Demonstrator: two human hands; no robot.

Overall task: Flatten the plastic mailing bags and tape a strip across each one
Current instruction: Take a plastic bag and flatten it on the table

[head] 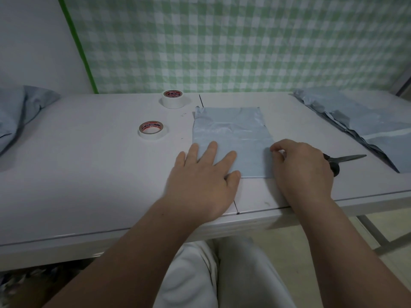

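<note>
Bag (231,134), one, flat under left hand (204,181), fingers spread; right hand (302,170) fingers curled, seemingly around its edge; two tape rolls (153,130) (173,98); white table (89,174); checked wall (244,41).

On the nearer tape roll (153,130), up and to the left of the fingers of the left hand (200,181), the core band reads "PVC TAPE". The farther tape roll (173,98), well beyond those fingers, carries a red core label whose lettering is too small to read.
</note>
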